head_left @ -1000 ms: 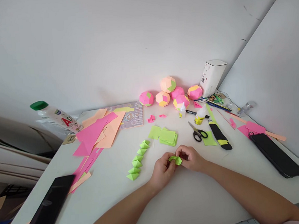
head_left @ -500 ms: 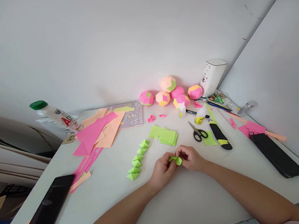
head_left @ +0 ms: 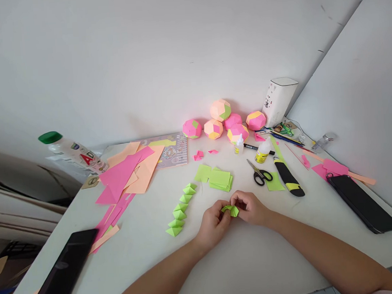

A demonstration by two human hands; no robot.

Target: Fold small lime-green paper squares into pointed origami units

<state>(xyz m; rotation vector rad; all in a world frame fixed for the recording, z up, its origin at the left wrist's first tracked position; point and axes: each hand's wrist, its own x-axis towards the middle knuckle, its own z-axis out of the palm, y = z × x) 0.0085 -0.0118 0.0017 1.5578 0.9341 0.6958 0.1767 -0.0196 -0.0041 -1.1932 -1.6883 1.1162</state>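
Between my two hands is a small folded green paper (head_left: 233,211), held low over the white table (head_left: 259,264). My left hand (head_left: 214,223) pinches its left side between thumb and fingers. On the other side, my right hand (head_left: 251,207) has its fingers closed on the paper's upper right edge. Several folded green pieces (head_left: 179,211) stand in a slanting row left of my left hand. Just beyond my hands lies a stack of green paper rectangles (head_left: 220,179).
Scissors (head_left: 260,173), a black-yellow cutter (head_left: 289,178) and glue bottles (head_left: 262,152) lie at the right. Paper balls (head_left: 213,129) stand by the wall. Pink and orange sheets (head_left: 117,180), a bottle (head_left: 77,154) and a black tablet (head_left: 61,275) are at the left; a black phone (head_left: 363,201) lies far right.
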